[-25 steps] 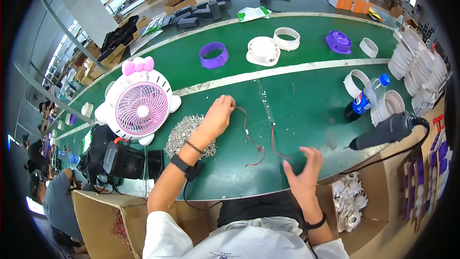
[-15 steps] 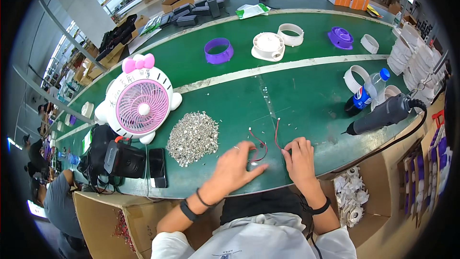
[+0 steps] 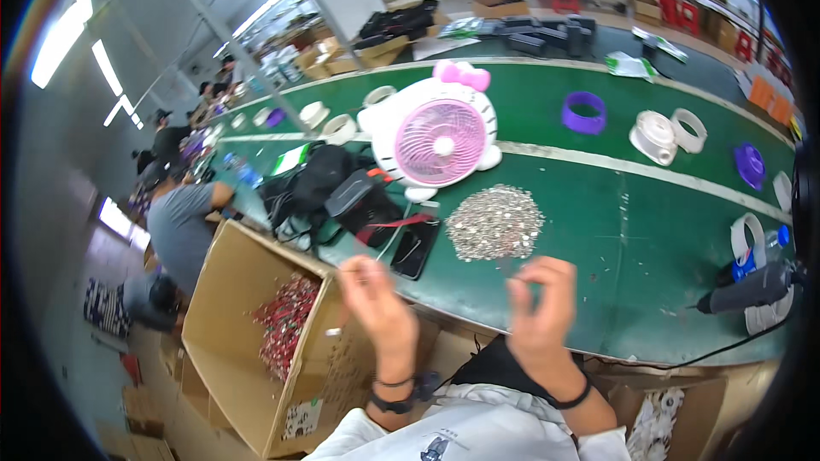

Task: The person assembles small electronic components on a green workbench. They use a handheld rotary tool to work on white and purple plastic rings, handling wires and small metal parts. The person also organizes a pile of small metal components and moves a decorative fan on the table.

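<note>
My left hand (image 3: pixel 376 303), blurred, is raised in front of the table edge, beside an open cardboard box (image 3: pixel 224 286). Its fingers are pinched on a thin red wire; a small white connector (image 3: pixel 333 332) hangs below them. My right hand (image 3: pixel 544 312) is raised over the table edge with thumb and fingertips together. A small dark smear shows at its fingertips, too blurred to name. Just beyond lies a heap of small metal pieces (image 3: pixel 494 222). A tangle of red wires (image 3: pixel 289 320) lies inside the box.
Behind the heap stands a white and pink fan (image 3: pixel 440 143). A black bag (image 3: pixel 320 188) and a phone (image 3: pixel 415 249) lie left of the heap. At the right are a dark hand-held power tool (image 3: pixel 747 288) and a blue-capped bottle (image 3: pixel 776 243). A person (image 3: pixel 184 222) sits farther left.
My view has swung left, bringing the box of wires into sight. Both hands have lifted off the table and moved left; the left now holds a red wire.
</note>
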The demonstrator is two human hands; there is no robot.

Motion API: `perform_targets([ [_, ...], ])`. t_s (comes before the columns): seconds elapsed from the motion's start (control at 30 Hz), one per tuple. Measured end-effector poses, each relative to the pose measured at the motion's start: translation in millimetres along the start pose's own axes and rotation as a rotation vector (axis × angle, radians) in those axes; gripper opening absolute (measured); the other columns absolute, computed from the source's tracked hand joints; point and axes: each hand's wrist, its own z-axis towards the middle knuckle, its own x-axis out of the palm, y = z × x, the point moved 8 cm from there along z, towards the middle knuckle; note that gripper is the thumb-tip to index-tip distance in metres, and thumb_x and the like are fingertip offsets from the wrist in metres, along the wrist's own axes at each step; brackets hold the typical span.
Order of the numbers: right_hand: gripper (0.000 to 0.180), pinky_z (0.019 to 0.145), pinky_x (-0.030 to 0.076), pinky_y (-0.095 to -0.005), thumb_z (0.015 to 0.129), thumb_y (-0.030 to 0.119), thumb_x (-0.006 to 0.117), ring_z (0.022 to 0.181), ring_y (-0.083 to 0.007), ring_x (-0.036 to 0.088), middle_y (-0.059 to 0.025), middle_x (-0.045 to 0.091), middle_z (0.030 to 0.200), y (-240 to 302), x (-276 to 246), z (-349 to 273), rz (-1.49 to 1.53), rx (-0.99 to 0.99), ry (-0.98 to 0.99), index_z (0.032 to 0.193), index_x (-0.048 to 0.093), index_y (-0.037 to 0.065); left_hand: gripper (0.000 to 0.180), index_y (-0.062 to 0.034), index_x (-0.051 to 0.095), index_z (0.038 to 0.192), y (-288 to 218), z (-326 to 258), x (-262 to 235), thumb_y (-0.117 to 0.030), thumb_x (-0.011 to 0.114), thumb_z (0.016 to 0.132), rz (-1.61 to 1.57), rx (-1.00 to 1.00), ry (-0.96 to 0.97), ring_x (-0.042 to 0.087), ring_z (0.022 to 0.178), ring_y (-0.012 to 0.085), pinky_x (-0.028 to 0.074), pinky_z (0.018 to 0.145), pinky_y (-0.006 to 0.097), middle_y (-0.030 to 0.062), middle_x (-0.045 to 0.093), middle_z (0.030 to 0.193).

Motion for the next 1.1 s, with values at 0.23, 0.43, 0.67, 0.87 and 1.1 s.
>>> perform_targets([
  [0.23, 0.035, 0.091, 0.046, -0.0462, 0.09, 0.027, 0.077, 0.113, -0.0328, 0.059, -0.0153, 0.06, 0.116, 170.1, 275.1, -15.6, 0.386, -0.378, 0.544, 0.109, 0.063, 0.002, 0.037, 0.0074, 0.061, 0.114, 25.7, 76.7, -262.2, -0.029, 0.057, 0.108, 0.781, 0.07, -0.299, 0.064, 0.099, 0.0363, 0.05, 0.089, 0.047, 0.0248, 0.066, 0.107],
  [0.43, 0.053, 0.113, 0.04, -0.0518, 0.091, 0.026, 0.075, 0.136, -0.0385, 0.048, -0.023, 0.053, 0.142, 102.3, 193.0, -53.4, 0.296, -0.267, 0.558, 0.131, 0.058, -0.004, 0.056, 0.0118, 0.063, 0.133, 7.3, 28.8, -265.3, -0.038, 0.054, 0.109, 1.48, 0.043, 0.084, 0.054, 0.131, 0.0501, 0.039, 0.115, 0.054, 0.0368, 0.054, 0.144],
  [0.67, 0.061, 0.119, 0.032, -0.0575, 0.099, 0.033, 0.068, 0.14, -0.0507, 0.044, -0.0347, 0.048, 0.149, -128.5, -108.5, -28.9, -0.686, 0.291, 0.053, 0.141, 0.052, -0.008, 0.043, 0.0087, 0.062, 0.134, 5.1, 33.9, -159.2, -0.025, 0.057, 0.108, 0.749, 0.104, 0.037, 0.055, 0.134, 0.0397, 0.039, 0.117, 0.048, 0.025, 0.061, 0.14],
  [0.87, 0.077, 0.127, 0.02, -0.0573, 0.108, 0.043, 0.053, 0.155, -0.0516, 0.025, -0.0398, 0.03, 0.163, -205.3, -131.2, -55.5, -0.963, 0.451, 0.148, 0.153, 0.036, -0.018, 0.088, 0.0069, 0.029, 0.16, 16.2, -128.4, 130.4, -0.027, 0.076, 0.094, 0.279, 0.391, 1.135, 0.027, 0.154, 0.0519, 0.027, 0.125, 0.056, 0.0331, 0.031, 0.164],
  [1.1, 0.047, 0.123, 0.034, -0.046, 0.112, 0.023, 0.046, 0.149, -0.042, 0.044, -0.0303, 0.049, 0.156, -164.8, -51.1, -14.2, -0.105, 0.433, 0.047, 0.148, 0.051, -0.008, 0.097, 0.0164, 0.016, 0.16, 31.0, -183.4, 209.8, -0.035, 0.071, 0.097, 0.371, 0.599, 1.305, 0.015, 0.157, 0.0553, 0.02, 0.127, 0.06, 0.0376, 0.016, 0.168],
])
